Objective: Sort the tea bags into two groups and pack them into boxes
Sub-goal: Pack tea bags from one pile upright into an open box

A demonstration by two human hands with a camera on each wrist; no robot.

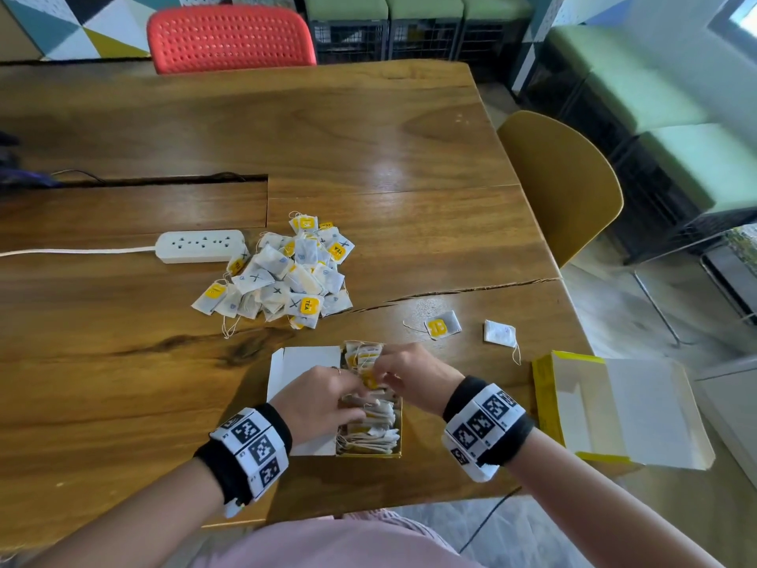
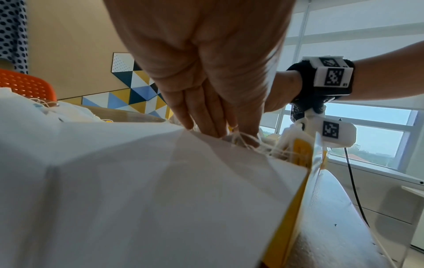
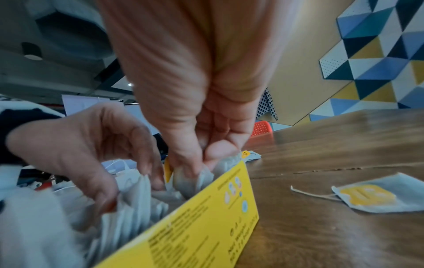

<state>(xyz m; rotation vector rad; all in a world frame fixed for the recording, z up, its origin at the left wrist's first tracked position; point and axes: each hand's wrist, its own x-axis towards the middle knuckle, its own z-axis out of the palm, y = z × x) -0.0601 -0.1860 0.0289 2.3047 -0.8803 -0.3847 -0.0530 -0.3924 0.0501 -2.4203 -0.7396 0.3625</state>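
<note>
— Which way does the yellow box (image 1: 370, 407) lie?

— Its long side runs away from the person, near the front edge of the table (image 1: 368, 157). The lid is folded out flat to the left, and the tea bags stand on edge in a row inside.

— What's around the box?

— The loose pile of tea bags (image 1: 282, 272) lies just beyond it, with a power strip (image 1: 200, 246) touching the pile's far left. Two single tea bags (image 1: 442, 325) lie to the box's right and a little farther off; the second box (image 1: 622, 407) sits open well to the right, at the table's right edge. Bare wood to the left of the box.

— And the hands?

— The right hand (image 1: 413, 373) pinches a tea bag between thumb and fingertips at the far end of the row. The left hand (image 1: 319, 397) has curled fingers pressed into the packed bags, holding them back toward the near end.
</note>
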